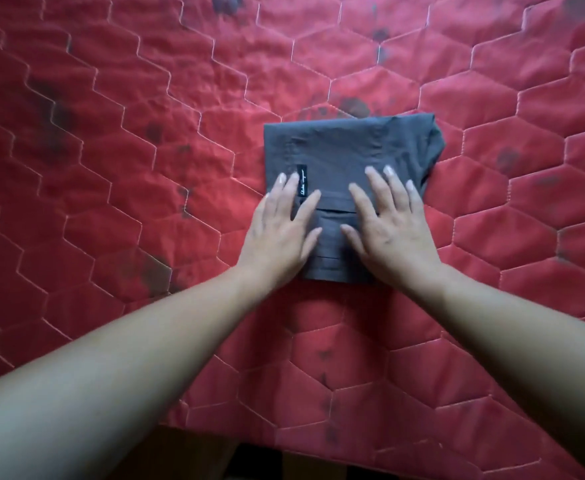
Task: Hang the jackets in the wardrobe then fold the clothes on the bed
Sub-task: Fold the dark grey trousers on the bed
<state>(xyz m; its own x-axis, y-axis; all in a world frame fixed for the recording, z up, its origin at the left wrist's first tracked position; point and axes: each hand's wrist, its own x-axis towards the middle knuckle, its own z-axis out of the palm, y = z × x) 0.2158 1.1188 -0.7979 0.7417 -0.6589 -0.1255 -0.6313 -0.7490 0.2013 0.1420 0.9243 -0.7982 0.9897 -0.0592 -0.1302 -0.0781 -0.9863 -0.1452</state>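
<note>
Folded grey garment (346, 174) lies centre-frame on the red quilted bed (111, 168); left hand (280, 230) and right hand (388, 230) press flat, fingers straight (grasping nothing), and should smooth outward evenly.

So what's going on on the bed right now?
A person is folding clothes. A grey garment lies on the red quilted bed cover, already folded down to a compact rectangle. Both hands rest flat on its near half, fingers straight and spread: the left hand by the small black label, the right hand toward the other edge. They seem to be pressing the fold flat. No other clothes are in view.
</note>
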